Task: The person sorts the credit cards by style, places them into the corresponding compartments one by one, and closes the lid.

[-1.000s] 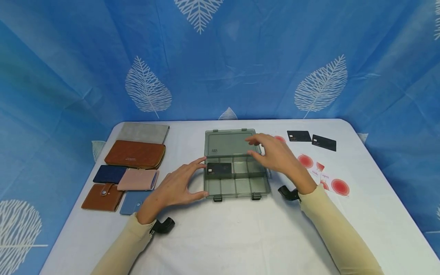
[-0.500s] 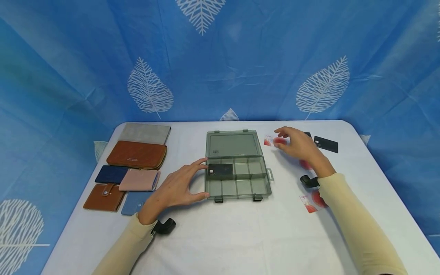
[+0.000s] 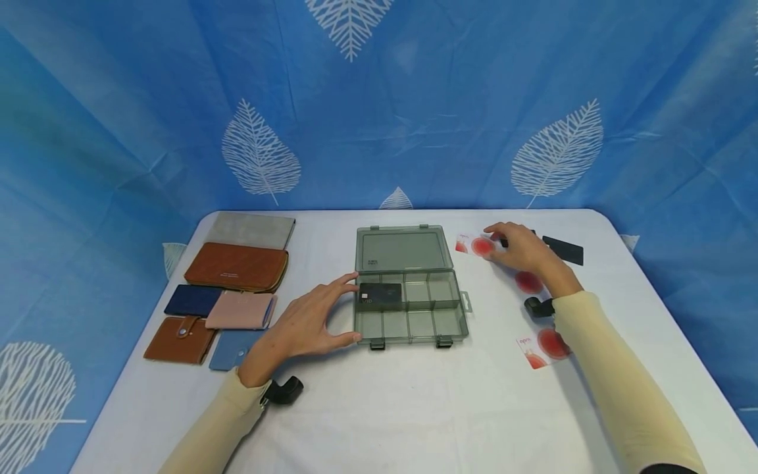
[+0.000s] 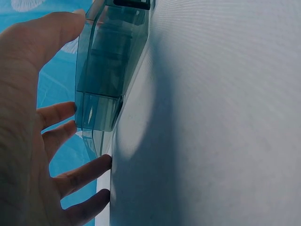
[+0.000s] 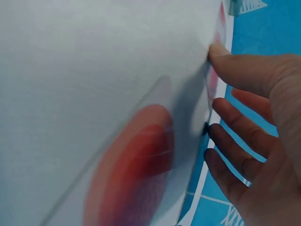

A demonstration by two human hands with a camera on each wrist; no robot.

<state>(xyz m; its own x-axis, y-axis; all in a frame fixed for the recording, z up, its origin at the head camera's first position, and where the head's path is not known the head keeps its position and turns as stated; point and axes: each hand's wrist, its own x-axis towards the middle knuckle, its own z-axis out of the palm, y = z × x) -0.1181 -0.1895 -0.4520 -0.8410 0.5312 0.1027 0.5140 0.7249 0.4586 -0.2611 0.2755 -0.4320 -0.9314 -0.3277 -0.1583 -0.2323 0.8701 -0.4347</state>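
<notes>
A grey-green translucent divided box (image 3: 404, 251) lies mid-table with its lid folded back. One black card (image 3: 381, 296) rests over its back left compartments. My left hand (image 3: 302, 322) touches the box's left side with spread thumb and fingers; in the left wrist view the thumb (image 4: 61, 28) is at the box wall. At the back right my right hand (image 3: 526, 253) reaches low over the table, covering part of another black card (image 3: 505, 243). Its thumb lies beside a red-and-white card (image 3: 482, 247). In the right wrist view nothing is plainly gripped between thumb and fingers.
On the left lie a grey pouch (image 3: 251, 228), a brown zip wallet (image 3: 233, 265), and several small wallets, including a pink one (image 3: 239, 310). To the right are a black card (image 3: 564, 251) and red-and-white cards, one at the front (image 3: 552, 343).
My right hand has moved from above the box rightward to the cards at the back right. My left hand stays at the box's left side.
</notes>
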